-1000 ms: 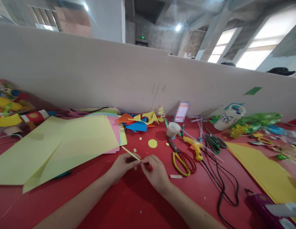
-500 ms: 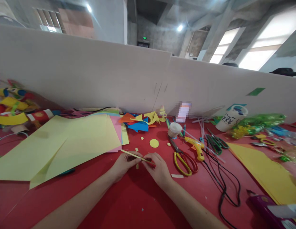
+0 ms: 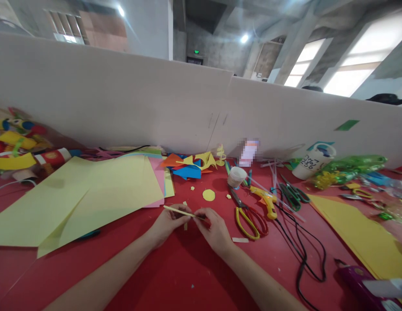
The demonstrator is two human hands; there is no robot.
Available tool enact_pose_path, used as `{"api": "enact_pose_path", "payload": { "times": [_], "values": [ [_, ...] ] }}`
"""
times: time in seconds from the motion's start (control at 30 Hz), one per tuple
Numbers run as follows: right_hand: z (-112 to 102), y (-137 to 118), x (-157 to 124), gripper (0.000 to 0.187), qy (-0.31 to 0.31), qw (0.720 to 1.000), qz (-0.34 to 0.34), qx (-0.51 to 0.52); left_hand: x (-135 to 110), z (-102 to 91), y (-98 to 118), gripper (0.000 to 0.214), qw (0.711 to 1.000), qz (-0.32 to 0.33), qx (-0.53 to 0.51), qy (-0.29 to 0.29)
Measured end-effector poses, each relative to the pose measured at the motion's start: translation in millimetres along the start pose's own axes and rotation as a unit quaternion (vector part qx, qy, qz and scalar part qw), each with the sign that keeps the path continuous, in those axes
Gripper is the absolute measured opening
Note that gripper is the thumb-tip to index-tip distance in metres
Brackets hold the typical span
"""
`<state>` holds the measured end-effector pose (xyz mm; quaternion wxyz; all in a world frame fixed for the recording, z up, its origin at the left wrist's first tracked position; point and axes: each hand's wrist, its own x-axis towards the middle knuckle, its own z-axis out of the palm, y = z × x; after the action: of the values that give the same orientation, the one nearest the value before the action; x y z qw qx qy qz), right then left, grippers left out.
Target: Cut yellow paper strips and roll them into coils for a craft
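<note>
Both hands meet over the red table, pinching a thin pale-yellow strip (image 3: 179, 210) that looks like paper. My left hand (image 3: 167, 223) is closed on the strip's left part, whose end sticks out past the fingers. At its other end, my right hand (image 3: 214, 227) is closed with thumb and fingertips together; the strip's right end is partly hidden there. Just beyond the hands lies a yellow paper disc (image 3: 208, 195), with a small pale star (image 3: 228, 196) to its right. Scissors (image 3: 248, 220) with yellow and red handles rest right of my right hand.
Large pale-yellow sheets (image 3: 116, 185) spread at left. A yellow glue gun (image 3: 266, 199) with a black cord (image 3: 306, 250) lies at right, near a white cup (image 3: 236, 176) and green-handled scissors (image 3: 294, 196). Orange-yellow sheets (image 3: 363, 229) and a purple tool (image 3: 366, 280) are far right. A white partition (image 3: 149, 103) stands behind.
The strip's left end has dipped slightly and its angle is a little flatter. Both hands stay in nearly the same place with the same pinch.
</note>
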<state>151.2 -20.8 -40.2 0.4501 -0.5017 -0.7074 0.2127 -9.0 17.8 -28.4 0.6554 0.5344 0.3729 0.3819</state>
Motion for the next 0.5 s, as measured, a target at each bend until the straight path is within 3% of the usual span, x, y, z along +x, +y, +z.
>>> {"api": "enact_pose_path", "payload": {
  "times": [0.33,0.5],
  "values": [
    [-4.6,-6.9,3.6,0.008,-0.01,1.0,-0.015,0.007,-1.3,2.0,4.1,0.025,0.999,0.001,0.022,-0.032],
    [-4.4,-5.8,2.7,0.01,-0.006,0.999,-0.043,0.007,-2.3,3.0,3.2,0.029,1.0,0.002,0.008,-0.005]
  ]
}}
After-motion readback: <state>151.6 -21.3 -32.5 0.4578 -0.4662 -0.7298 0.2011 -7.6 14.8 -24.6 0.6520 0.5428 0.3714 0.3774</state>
